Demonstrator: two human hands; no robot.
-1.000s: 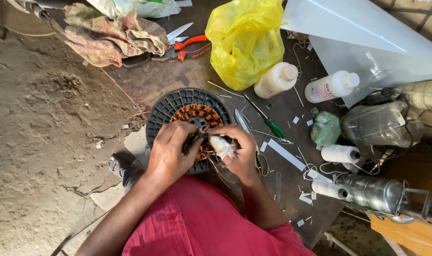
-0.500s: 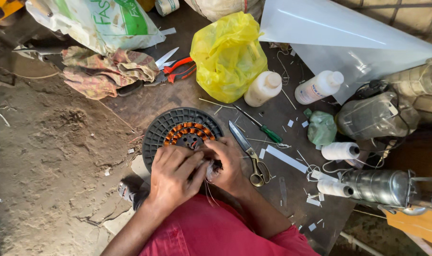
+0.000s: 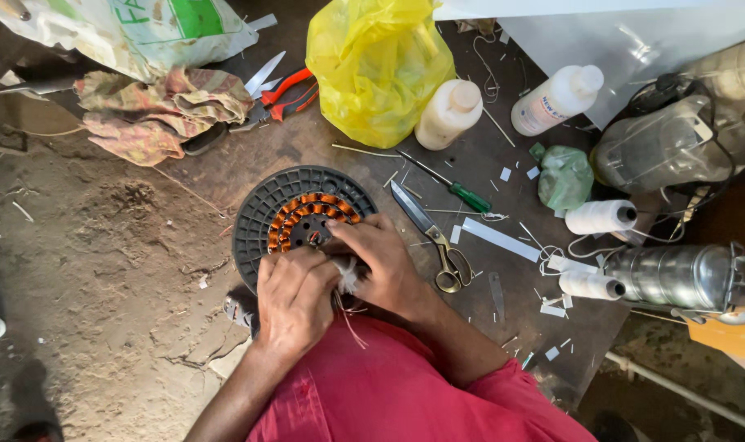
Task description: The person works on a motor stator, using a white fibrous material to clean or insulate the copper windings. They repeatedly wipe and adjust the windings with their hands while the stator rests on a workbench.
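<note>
The dark desk (image 3: pixel 323 155) carries everything. Farthest beyond the fingers sits a yellow bag (image 3: pixel 376 65), with two white bottles (image 3: pixel 447 115) to its right. Directly under the fingers lies the round motor winding (image 3: pixel 299 219), a grey disc with a ring of copper coils. The coils on the far side look wound and bare; the near side is hidden, so how much remains cannot be told. Scissors (image 3: pixel 428 233) and a green screwdriver (image 3: pixel 454 187) lie just right of the fingers. The left hand (image 3: pixel 294 303) and right hand (image 3: pixel 380 266) meet over the near coils, fingers closed, pinching pale thread (image 3: pixel 346 278) between them.
</note>
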